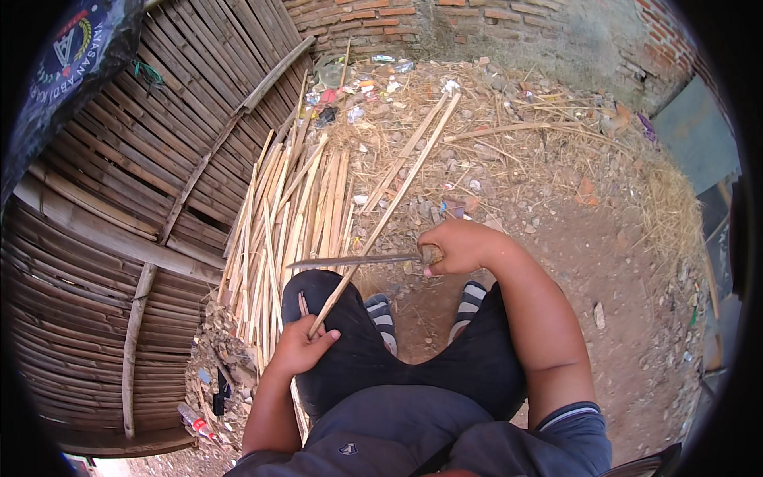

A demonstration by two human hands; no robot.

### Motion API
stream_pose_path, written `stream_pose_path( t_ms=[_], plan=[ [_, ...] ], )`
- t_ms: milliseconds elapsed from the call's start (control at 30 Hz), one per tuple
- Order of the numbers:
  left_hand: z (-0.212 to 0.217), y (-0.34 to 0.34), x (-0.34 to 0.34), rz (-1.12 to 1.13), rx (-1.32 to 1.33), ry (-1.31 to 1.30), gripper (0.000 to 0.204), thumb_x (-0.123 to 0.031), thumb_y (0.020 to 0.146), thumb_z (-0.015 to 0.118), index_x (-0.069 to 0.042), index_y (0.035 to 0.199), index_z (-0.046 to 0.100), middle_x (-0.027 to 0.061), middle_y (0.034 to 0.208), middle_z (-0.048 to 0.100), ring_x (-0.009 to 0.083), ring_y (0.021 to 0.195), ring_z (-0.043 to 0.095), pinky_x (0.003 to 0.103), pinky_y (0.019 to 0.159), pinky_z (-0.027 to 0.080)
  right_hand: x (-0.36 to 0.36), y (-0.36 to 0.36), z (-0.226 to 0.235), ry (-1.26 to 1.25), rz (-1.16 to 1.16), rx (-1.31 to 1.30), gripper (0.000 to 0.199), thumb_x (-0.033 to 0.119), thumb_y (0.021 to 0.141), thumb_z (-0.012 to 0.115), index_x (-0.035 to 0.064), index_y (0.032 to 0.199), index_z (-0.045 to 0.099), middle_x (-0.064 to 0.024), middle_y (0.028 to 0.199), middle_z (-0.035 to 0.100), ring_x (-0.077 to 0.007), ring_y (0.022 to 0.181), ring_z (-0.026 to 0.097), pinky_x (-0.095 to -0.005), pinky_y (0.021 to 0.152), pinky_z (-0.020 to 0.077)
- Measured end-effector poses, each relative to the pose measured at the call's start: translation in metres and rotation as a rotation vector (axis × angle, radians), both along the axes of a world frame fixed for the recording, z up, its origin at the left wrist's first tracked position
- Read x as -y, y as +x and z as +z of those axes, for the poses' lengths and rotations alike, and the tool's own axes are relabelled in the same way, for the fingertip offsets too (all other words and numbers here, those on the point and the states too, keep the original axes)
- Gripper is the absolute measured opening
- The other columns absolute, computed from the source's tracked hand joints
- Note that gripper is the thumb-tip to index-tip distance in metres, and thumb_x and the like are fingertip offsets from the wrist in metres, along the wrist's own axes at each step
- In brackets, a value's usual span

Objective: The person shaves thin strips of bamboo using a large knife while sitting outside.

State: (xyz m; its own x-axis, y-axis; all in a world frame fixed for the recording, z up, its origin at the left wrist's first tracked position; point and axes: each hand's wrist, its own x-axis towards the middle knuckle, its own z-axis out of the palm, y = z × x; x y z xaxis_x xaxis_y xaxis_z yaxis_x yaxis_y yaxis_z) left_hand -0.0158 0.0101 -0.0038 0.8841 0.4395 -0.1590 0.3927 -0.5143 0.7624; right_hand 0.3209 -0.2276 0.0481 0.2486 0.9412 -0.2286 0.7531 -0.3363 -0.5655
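Slatted wall (pixel 179 119) bounds the left side, with a pile of pale strips (pixel 296 211) at its foot, crowding the area beside the left knee (pixel 306 288). Brick wall (pixel 373 22) closes the far edge; litter (pixel 350 94) and straw-strewn rubble lie before it. One loose strip (pixel 517 128) lies crosswise on the rubble; a plastic bottle (pixel 196 421) sits at lower left. Bare earth (pixel 588 266) gives open room on the right, as far as the straw (pixel 671 230) and a grey sheet (pixel 693 131). Left grip (pixel 302 347) is closed around the near end of a long strip (pixel 405 173), which slants forward and right from the left thigh. Right grip (pixel 457 245) is closed on the handle of a long blade (pixel 366 260), extending leftward across that strip; whether they touch cannot be determined.
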Motion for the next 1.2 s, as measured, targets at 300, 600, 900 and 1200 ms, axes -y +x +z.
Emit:
stream_pose_path(
  t_ms=[300, 600, 900, 1200],
  plan=[
    [0.008, 0.005, 0.006, -0.013, -0.032, 0.043, 0.035, -0.027, 0.091, 0.085, -0.005, 0.08, 0.061, 0.0013, 0.061, 0.054, 0.0109, 0.055, 0.05, 0.032, 0.053, 0.043, 0.045, 0.07, -0.023, 0.241, -0.614, 0.0, 0.046, 0.037, 0.084, 0.084, 0.0043, 0.114, 0.072, -0.023, 0.108, 0.074, -0.0395, 0.104, 0.071, -0.0488, 0.091, 0.0539],
    [0.008, 0.004, 0.005, 0.007, -0.051, 0.016, 0.035, -0.027, 0.091, 0.086, -0.005, 0.081, 0.06, 0.0002, 0.062, 0.055, 0.01, 0.057, 0.05, 0.031, 0.054, 0.043, 0.012, 0.02, -0.008, 0.074, -0.19, 0.044, 0.044, 0.036, 0.084, 0.084, 0.006, 0.114, 0.072, -0.0204, 0.103, 0.074, -0.0404, 0.1, 0.071, -0.0482, 0.089, 0.0544],
    [0.0, -0.004, -0.002, -0.008, -0.013, -0.029, 0.035, -0.028, 0.089, 0.088, -0.006, 0.083, 0.06, -0.0021, 0.06, 0.05, 0.0085, 0.056, 0.046, 0.03, 0.052, 0.04, 0.016, 0.029, -0.005, 0.109, -0.192, 0.01, 0.042, 0.036, 0.085, 0.084, 0.006, 0.113, 0.073, -0.0199, 0.103, 0.075, -0.0366, 0.101, 0.072, -0.0489, 0.091, 0.054],
    [0.008, 0.004, 0.001, -0.043, -0.054, 0.029, 0.038, -0.03, 0.088, 0.089, -0.005, 0.084, 0.06, -0.0007, 0.06, 0.05, 0.0097, 0.055, 0.046, 0.031, 0.052, 0.04, 0.043, 0.062, -0.018, 0.217, -0.616, 0.036, 0.048, 0.04, 0.085, 0.083, 0.0024, 0.112, 0.071, -0.0222, 0.106, 0.074, -0.0379, 0.103, 0.071, -0.0495, 0.092, 0.0535]
  ],
)
